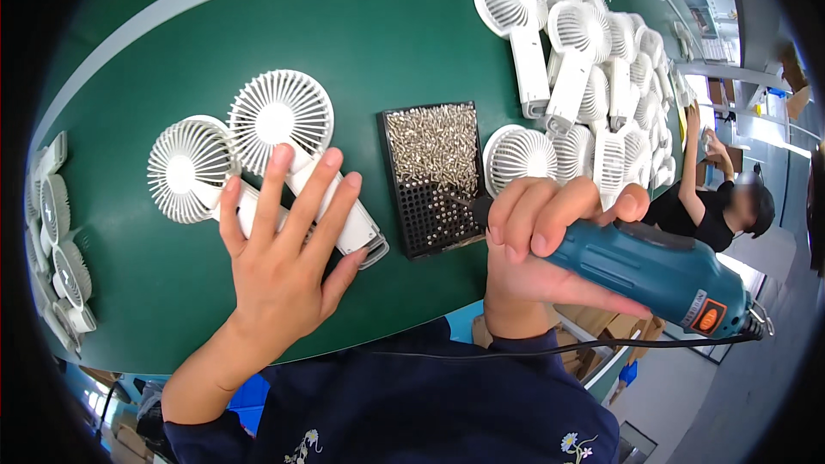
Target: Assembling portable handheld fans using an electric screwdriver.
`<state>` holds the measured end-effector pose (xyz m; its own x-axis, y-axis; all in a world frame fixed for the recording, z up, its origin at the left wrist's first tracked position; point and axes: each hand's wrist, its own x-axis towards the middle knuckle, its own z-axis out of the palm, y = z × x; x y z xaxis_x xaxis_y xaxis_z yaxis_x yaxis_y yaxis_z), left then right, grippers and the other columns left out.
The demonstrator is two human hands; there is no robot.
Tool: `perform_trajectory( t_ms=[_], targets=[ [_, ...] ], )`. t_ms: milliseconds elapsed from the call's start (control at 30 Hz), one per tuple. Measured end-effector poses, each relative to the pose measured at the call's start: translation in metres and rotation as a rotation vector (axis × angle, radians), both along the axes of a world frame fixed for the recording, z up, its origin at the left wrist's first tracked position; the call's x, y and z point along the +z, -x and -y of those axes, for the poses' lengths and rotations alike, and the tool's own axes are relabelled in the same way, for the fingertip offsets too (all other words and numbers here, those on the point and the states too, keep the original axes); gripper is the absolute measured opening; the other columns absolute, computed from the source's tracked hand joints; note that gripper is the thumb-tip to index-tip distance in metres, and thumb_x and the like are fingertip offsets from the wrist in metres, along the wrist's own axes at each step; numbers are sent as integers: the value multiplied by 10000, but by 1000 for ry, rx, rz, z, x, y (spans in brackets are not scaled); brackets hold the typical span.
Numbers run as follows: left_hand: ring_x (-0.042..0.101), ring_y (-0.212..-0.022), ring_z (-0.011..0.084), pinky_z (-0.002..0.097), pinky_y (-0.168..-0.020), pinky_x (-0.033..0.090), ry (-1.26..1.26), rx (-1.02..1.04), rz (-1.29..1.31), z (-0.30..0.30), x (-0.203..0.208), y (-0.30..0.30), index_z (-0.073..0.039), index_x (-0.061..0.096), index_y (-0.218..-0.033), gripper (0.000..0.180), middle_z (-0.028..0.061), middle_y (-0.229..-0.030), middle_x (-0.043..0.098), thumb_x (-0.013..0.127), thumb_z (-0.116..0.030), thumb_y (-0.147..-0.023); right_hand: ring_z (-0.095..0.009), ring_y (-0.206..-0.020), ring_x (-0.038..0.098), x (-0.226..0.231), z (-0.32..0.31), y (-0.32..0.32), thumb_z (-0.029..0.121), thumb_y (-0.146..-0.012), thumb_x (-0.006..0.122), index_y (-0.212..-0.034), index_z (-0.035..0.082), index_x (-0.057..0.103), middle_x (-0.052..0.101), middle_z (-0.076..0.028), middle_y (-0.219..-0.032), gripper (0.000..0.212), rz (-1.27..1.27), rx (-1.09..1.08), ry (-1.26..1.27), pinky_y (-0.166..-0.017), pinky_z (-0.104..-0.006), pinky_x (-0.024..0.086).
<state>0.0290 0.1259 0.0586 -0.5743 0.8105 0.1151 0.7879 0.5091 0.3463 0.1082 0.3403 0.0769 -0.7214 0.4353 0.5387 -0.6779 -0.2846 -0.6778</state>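
My left hand [284,245] lies with its fingers spread over the handles of two white handheld fans. One fan [282,120] has its round slatted head just beyond my fingertips; the second fan [191,170] lies beside it on the left, its handle partly under my hand. My right hand [550,241] is wrapped round a teal electric screwdriver [636,271], held tilted with its tip pointing left. That thin bit reaches over a black screw tray [409,245]. Silvery screws [434,142] heap in the tray's far part, while others stand in its nearer holes.
A large pile of white fans [593,60] covers the right side of the green table [361,34]. More fans [64,249] line the left edge. The screwdriver's black cord [601,344] runs along my front. At the far right another person [709,206] works.
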Motion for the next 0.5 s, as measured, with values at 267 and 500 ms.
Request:
perform_trajectory(
  t_ms=[267,500],
  targets=[
    [315,-1417,389,538,-1147,82,20,9,-32,-3,-3,-1,-122,596,-1323,565,95,-1469,468,682,-330,-805,-149,-422,455,3,2,0,785,-840,447,-1274,165,399,496,-46,-703,758,79,0,-156,-432,-325,449],
    [315,-1417,384,532,-1148,88,33,10,-34,-4,-2,0,-147,606,-1314,572,87,-1469,470,695,-359,-789,-160,-468,468,0,1,0,816,-813,445,-1291,170,378,496,-55,-738,806,109,40,-145,-441,-335,426]
  ],
)
